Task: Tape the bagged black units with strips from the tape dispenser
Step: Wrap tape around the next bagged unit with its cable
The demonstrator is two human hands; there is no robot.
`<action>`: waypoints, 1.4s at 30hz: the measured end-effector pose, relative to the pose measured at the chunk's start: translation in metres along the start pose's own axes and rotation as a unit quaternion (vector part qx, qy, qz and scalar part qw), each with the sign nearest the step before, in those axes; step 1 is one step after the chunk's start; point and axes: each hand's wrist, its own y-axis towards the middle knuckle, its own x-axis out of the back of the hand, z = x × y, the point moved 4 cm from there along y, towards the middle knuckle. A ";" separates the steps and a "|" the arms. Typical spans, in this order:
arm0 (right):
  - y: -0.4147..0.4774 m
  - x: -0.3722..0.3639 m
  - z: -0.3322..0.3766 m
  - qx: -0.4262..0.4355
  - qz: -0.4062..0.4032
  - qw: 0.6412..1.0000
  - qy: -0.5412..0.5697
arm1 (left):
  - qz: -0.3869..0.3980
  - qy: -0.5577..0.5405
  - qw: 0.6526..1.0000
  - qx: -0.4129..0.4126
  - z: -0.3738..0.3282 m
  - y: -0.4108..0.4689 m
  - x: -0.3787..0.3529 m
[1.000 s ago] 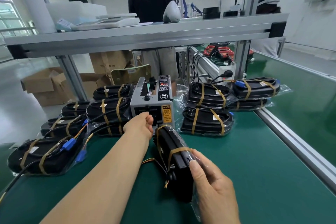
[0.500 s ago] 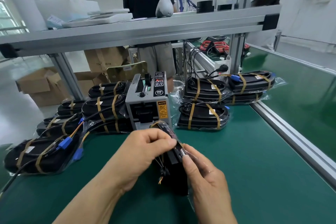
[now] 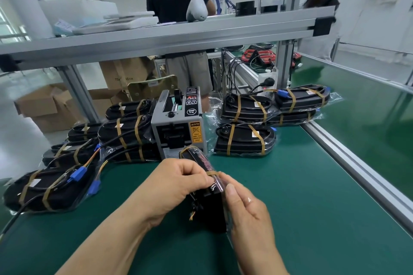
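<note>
Left hand (image 3: 178, 182), back from tape dispenser (image 3: 176, 127), pinches fresh strip (image 3: 213, 173) onto bagged black unit (image 3: 212, 214); right hand (image 3: 248, 210) grips unit's side. Strip application under way.

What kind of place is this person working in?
Probably a factory packing line: a long green belt-topped bench, a grey boxy tape dispenser, and piles of bagged black units strapped with tan tape.

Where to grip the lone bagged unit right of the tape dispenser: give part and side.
Probably its middle, between the two tape bands, from above on the near side. The bagged unit lies flat, long edge toward the person, nothing on top; the tape dispenser crowds its left end.
</note>
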 end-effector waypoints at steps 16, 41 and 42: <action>-0.001 -0.003 -0.001 -0.005 0.029 0.999 0.012 | -0.013 0.071 0.997 -0.031 0.002 0.002 0.003; 0.003 0.005 0.024 -0.013 -0.003 0.999 -0.036 | 0.014 0.025 0.997 -0.065 0.015 0.001 0.004; 0.012 0.009 0.034 0.001 -0.013 0.998 -0.058 | 0.017 0.026 0.997 -0.066 0.015 0.001 0.005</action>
